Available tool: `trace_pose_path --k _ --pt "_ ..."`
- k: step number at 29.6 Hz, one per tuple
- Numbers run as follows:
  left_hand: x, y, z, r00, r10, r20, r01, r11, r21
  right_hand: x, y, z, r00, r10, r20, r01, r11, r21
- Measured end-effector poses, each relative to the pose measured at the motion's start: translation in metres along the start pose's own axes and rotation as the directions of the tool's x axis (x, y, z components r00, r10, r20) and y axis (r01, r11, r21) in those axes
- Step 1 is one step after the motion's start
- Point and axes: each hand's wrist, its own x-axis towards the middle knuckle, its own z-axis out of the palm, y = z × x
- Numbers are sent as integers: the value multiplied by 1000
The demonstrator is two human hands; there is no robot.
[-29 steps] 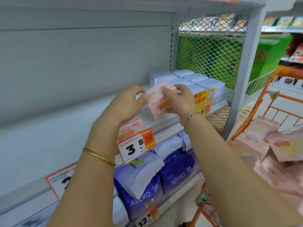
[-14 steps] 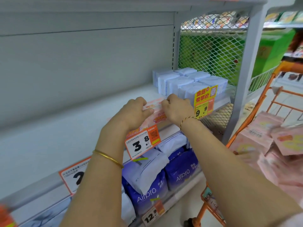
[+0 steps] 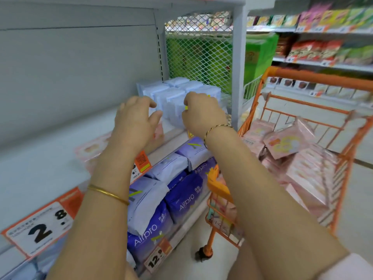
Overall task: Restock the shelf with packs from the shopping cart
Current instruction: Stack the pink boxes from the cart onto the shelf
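Both hands hover over the grey metal shelf (image 3: 40, 168), holding nothing. The left hand (image 3: 137, 122) has its fingers spread and released, and the right hand (image 3: 201, 116) has its fingers loosely curled. One flat pink pack (image 3: 92, 148) lies on the shelf beneath the left forearm. More pink packs (image 3: 286, 142) are piled in the orange wire shopping cart (image 3: 314, 77) on the right, and pale blue packs (image 3: 171, 91) stand just behind the hands.
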Motion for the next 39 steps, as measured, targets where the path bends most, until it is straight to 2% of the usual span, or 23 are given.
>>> trace_pose_path --k 4,8,12,14,16,18,23,31,39 --pt "-3 35 23 986 137 90 -121 979 -165 -10 49 -27 966 240 -94 -248 964 -93" --pt "-6 68 45 962 214 171 -163 949 -271 -17 103 -21 860 506 -70 -511 849 -135" --pt "-8 86 67 924 277 263 -178 922 -344 -19 139 -10 778 617 -119 -628 769 -119" --pt "-7 91 76 916 291 276 -182 915 -359 -17 151 -8 736 654 -176 -673 734 -91" --pt "-5 95 81 914 295 279 -183 913 -365 -17 161 -6 694 700 -168 -716 696 -55" --pt "-4 99 84 912 300 280 -187 912 -366 -17 168 -4 670 730 -136 -739 673 -33" --pt "-3 104 86 912 296 285 -168 902 -399 -17 176 -6 617 755 -223 -761 644 73" --pt "-4 108 93 903 309 299 -172 896 -409 -21 180 -14 637 726 -258 -740 670 57" --pt "-7 105 89 910 297 290 -156 892 -425 -24 190 -12 615 766 -187 -755 640 141"
